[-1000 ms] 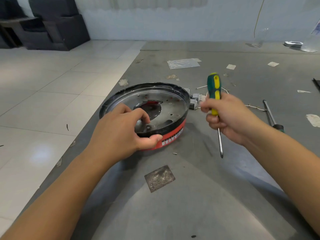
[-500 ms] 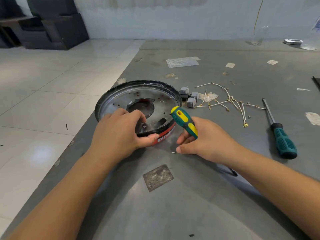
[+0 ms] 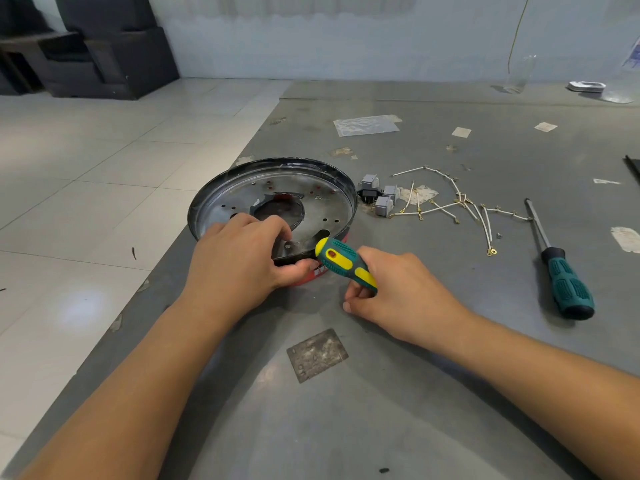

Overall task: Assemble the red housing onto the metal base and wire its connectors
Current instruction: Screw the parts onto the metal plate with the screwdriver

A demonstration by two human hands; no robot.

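So far: the round shiny metal base (image 3: 304, 199) sits nested on the red housing (image 3: 311, 277) near the left edge of the grey worktable (image 3: 398, 393); only a strip of red shows below the base's near rim.
Left hand: the left hand (image 3: 239, 261) grips the near rim of the base, fingers curled over into the dish and thumb pressed against the red wall outside.
Right hand: the right hand (image 3: 398, 289) holds the green-and-yellow screwdriver (image 3: 346, 261) with curled fingers, handle pointing up toward the base, while thumb and forefinger tips come together low at the tabletop; whether they pinch a screw I cannot tell.
Fastening: judged unfinished, since several holes in the base look empty.
Wiring: not begun, by the look of it; the grey connector blocks (image 3: 381, 197) and the white wires with brass ring terminals (image 3: 460, 209) lie loose just right of the base, unattached.
Spare tool: a second teal-handled screwdriver (image 3: 557, 268) lies farther right, untouched.
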